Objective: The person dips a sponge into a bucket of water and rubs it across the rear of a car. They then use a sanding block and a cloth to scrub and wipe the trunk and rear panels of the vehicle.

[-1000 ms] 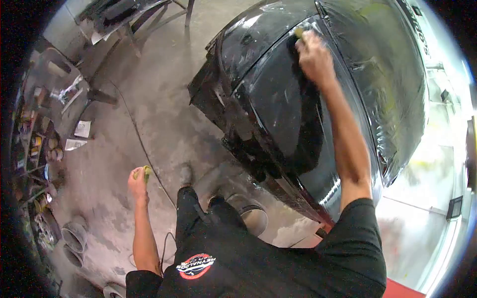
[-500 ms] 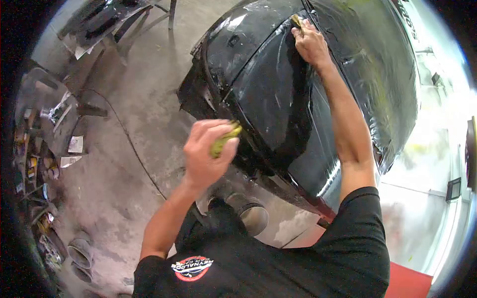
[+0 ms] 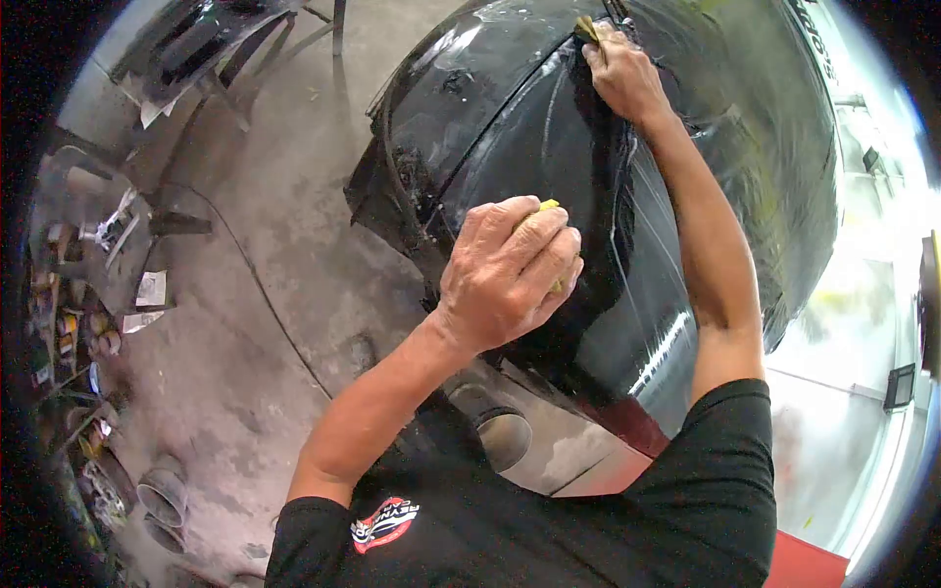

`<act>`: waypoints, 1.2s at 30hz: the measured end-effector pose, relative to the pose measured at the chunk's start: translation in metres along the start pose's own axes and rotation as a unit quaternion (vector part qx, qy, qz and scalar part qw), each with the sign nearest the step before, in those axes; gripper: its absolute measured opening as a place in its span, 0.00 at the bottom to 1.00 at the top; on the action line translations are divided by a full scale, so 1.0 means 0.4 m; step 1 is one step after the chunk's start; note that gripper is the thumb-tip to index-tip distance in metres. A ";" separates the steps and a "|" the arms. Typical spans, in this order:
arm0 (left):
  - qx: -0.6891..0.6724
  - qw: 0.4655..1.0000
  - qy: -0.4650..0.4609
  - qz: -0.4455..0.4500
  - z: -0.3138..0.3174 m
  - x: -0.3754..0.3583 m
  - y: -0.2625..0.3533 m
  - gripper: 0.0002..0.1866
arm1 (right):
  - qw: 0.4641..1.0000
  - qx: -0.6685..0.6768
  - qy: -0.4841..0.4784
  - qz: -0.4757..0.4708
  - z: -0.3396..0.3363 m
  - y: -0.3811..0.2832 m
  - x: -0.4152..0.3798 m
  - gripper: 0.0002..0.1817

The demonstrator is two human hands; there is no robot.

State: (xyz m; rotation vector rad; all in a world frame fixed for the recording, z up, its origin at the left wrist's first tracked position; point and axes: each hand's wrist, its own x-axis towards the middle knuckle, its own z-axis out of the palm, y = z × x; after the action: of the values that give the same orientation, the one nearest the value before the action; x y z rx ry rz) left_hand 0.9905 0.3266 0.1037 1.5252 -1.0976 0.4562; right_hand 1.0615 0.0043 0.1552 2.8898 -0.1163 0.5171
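Note:
A glossy, wet-looking black car body (image 3: 529, 147) curves in front of me, with whitish smears and a long panel seam. My left hand (image 3: 510, 269) is curled around a yellow sponge (image 3: 550, 205), raised over the near part of the panel; the fingers cover most of the sponge. Farther up, my right hand (image 3: 627, 73) pinches a small yellowish-brown pad (image 3: 585, 28) against the panel at the seam's upper end. Thin plastic sheeting (image 3: 755, 147) covers the car to the right of that hand.
A dark hose (image 3: 245, 260) runs across the concrete floor (image 3: 265, 127). Buckets (image 3: 505, 438) stand by my legs and at lower left (image 3: 162, 495). Cluttered shelving (image 3: 74, 333) lines the left side, below a stand holding a dark part (image 3: 186, 59). A bright wall is at right.
My left hand has moved right and up with the sponge, from beside the car's edge to over the panel. My right hand has shifted slightly right, its pad still at the seam.

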 end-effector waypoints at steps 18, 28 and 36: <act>0.030 0.999 -0.020 -0.015 0.002 0.008 0.008 0.14 | 0.995 -0.005 -0.059 -0.086 -0.070 0.050 -0.069 0.24; 0.027 0.999 -0.019 -0.008 0.003 0.009 0.009 0.14 | 0.997 0.051 -0.045 -0.029 -0.116 0.047 -0.210 0.23; 0.036 0.999 -0.010 -0.010 0.004 0.010 0.015 0.15 | 0.999 0.034 -0.034 0.000 -0.072 0.008 -0.112 0.23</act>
State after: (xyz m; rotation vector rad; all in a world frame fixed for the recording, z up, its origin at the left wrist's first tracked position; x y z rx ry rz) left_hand 0.9871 0.3240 0.1095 1.6044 -1.0908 0.4718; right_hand 1.0098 0.0091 0.1664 2.9748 -0.1122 0.4322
